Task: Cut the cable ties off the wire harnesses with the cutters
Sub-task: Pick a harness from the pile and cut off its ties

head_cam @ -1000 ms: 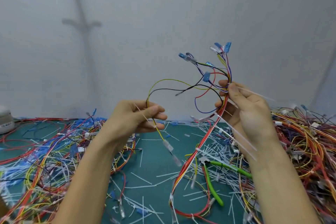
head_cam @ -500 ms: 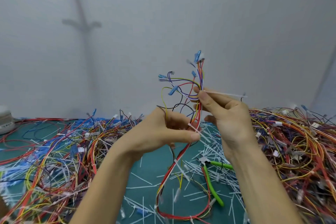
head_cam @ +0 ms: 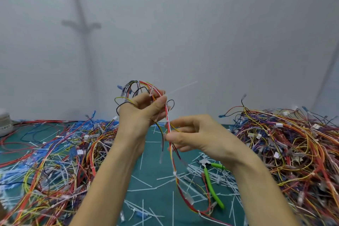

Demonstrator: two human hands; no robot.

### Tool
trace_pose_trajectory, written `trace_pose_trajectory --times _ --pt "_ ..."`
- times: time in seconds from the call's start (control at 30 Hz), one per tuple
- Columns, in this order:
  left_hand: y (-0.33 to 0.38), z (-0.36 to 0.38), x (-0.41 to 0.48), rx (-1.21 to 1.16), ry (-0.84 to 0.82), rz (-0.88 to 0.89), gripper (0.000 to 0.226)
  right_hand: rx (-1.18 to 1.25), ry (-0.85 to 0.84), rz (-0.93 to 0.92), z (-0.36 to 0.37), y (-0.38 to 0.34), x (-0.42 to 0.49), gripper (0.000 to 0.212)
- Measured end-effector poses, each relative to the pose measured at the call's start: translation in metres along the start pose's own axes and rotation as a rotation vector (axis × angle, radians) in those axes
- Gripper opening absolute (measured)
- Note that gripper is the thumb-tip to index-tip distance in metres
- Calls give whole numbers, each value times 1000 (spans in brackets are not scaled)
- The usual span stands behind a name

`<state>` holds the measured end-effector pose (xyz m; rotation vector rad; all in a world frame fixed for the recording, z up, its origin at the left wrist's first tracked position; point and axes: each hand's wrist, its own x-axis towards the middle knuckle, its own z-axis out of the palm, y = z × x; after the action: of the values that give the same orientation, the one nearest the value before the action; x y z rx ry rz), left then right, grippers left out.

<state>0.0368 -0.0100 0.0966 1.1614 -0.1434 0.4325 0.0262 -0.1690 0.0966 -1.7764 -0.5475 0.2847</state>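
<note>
A pale grey wall (head_cam: 220, 33) backs a green counter (head_cam: 154, 176) strewn with white cut tie scraps (head_cam: 145, 189), with tangled heaps of coloured wires at left (head_cam: 55, 161) and right (head_cam: 293, 143). Above it the left hand (head_cam: 141, 115) grips the top of a red, white and yellow wire harness (head_cam: 171, 152), fingers (head_cam: 157, 104) curled round it at a white cable tie (head_cam: 183, 87) whose tail juts up-right. The right hand (head_cam: 198, 134) pinches the bundle lower down, and the green-handled cutters (head_cam: 209, 178) lie on the counter beneath that wrist.
</note>
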Motion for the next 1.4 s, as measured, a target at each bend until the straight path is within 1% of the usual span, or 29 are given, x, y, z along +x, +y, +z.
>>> trace_pose_trajectory --times 0.07,0.17,0.23,0.33,0.43,0.5,0.53,0.57,0.6,0.7,0.77,0.8,0.87,0.97,1.0,1.03,1.07,1.13,1.23,1.27,1.4 --pt "-1 0 0 -16 -1 10 16 40 36 -22 6 1 3 19" --pt "1 0 1 -40 -26 13 20 96 123 -91 8 1 6 13" --pt "2 0 0 5 -69 -12 22 129 182 -167 7 1 7 12" --pt "4 -1 -3 115 -224 -94 30 202 282 -242 5 1 8 14" --pt "6 -4 -6 174 -417 -168 48 319 385 -258 3 0 10 10" --pt "5 -5 -7 327 -496 -178 65 400 465 -262 2 2 11 8" --pt "4 -3 -8 391 -521 -179 69 414 498 -262 1 2 11 8" --pt "2 -1 -9 435 -529 -172 68 415 520 -258 0 4 12 8" --pt "1 1 -10 462 -519 -156 63 419 532 -249 0 4 12 10" --pt "0 5 -11 471 -428 -90 36 438 542 -225 -2 7 14 15" --pt "0 3 -10 425 -335 -48 23 323 524 -225 -4 6 14 13" --pt "0 2 -8 393 -285 -30 20 245 495 -218 -4 6 13 17" --pt "0 0 -5 293 -190 -20 19 148 388 -166 -6 5 11 32" --pt "1 -1 -1 102 -98 -36 18 71 136 -26 -4 6 6 64" --pt "2 -1 0 63 -79 -38 17 22 63 8 -2 7 4 71" --pt "2 -1 1 36 -63 -37 18 -21 15 30 0 8 4 74" --pt "2 -2 1 13 -51 -35 18 -44 2 43 2 8 4 72" --pt "4 -2 2 -52 -31 -36 16 -41 47 53 6 8 6 56" --pt "8 -3 3 -179 -2 -39 13 4 133 47 5 7 8 16" --pt "10 -5 4 -204 0 -40 13 18 146 39 3 6 7 5" --pt "15 -9 6 -247 -9 -65 17 33 146 -24 -2 5 5 13"
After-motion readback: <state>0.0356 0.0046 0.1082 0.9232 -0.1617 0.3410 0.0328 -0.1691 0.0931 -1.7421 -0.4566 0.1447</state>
